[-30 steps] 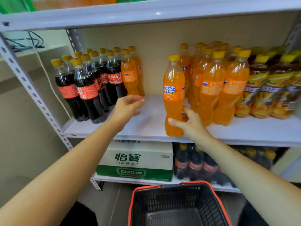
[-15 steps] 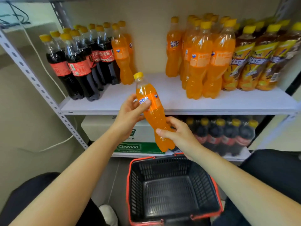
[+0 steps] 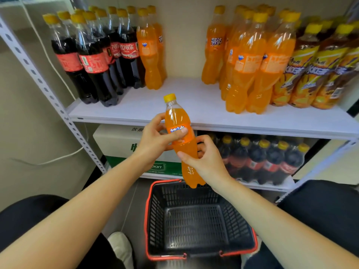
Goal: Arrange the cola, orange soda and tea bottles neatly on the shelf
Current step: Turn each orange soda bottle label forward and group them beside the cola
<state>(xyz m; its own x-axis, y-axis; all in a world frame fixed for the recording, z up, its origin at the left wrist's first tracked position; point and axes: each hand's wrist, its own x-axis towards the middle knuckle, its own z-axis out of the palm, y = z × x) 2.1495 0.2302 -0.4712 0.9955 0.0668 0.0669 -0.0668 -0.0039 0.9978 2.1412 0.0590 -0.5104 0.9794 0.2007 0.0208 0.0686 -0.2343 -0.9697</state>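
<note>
An orange soda bottle with a yellow cap is held upright in front of the white shelf, just below its front edge. My left hand grips its label and my right hand grips its lower body. On the shelf, cola bottles stand at the left with two orange soda bottles beside them. A bigger group of orange soda bottles stands to the right, and tea bottles fill the far right.
A black basket with red rim sits on the floor below my hands, with nothing in it. The lower shelf holds a white and green carton and wrapped cola bottles. A perforated metal upright frames the left side.
The orange soda bottle came off the shelf in my right hand and moved down and left in front of the shelf edge. My left hand took hold of its label. The bottle now stands more upright.
</note>
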